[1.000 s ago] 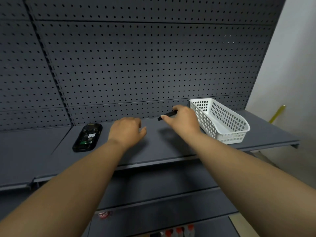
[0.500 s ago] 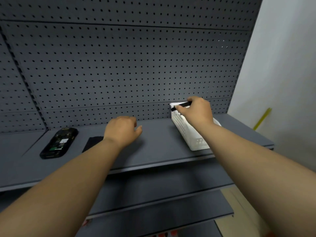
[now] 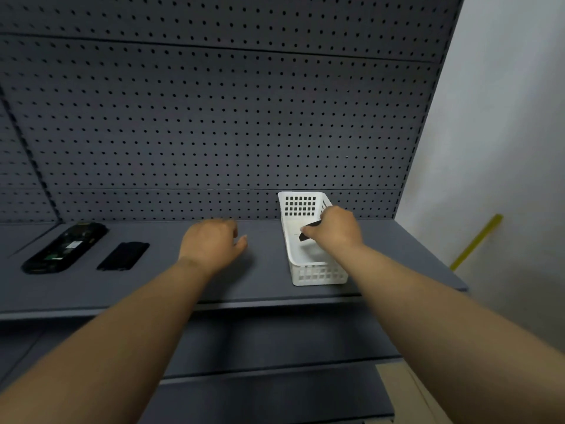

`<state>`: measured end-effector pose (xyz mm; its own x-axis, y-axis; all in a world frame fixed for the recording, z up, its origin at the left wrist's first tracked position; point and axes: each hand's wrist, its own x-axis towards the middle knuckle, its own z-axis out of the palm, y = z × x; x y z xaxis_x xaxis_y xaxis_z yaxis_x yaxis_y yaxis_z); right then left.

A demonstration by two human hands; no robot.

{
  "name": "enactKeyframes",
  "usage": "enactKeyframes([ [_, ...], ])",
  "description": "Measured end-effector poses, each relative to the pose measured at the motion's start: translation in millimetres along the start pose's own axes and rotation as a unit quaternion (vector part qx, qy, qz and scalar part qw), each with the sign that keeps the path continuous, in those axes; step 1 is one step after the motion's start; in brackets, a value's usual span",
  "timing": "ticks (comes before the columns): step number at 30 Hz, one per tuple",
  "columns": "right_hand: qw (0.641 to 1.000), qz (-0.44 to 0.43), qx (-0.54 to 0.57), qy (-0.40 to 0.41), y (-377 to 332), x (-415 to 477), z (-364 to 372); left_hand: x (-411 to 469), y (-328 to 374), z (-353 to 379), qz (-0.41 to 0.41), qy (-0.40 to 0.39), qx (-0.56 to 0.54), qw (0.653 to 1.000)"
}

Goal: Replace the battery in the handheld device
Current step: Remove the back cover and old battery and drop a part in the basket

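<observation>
Halfway, I'd judge: right hand (image 3: 334,229) pinches the old battery (image 3: 309,231) over the white basket (image 3: 301,206) at 3 o'clock, left hand (image 3: 212,243) loose & empty, opened device (image 3: 64,247) w/ cover (image 3: 123,256) at 9, new batt not seen yet

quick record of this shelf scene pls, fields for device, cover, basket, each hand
device: handheld device lies on the shelf, far left, back open, insides showing
cover: black cover lies flat just right of the device, apart from it
basket: white basket stands on the shelf's right part
right hand: right hand over the basket, holding a small black battery
left hand: left hand loosely curled, holding nothing
</observation>
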<state>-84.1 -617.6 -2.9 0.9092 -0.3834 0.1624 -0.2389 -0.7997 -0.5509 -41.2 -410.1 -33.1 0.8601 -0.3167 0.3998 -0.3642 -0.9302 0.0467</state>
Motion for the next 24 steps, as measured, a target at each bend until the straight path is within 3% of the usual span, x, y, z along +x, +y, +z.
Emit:
enactKeyframes([
  [24, 0.978, -0.026, -0.156, -0.135, -1, 22, 14, -3, -5, 2, -0.032, -0.018, 0.038, 0.999],
])
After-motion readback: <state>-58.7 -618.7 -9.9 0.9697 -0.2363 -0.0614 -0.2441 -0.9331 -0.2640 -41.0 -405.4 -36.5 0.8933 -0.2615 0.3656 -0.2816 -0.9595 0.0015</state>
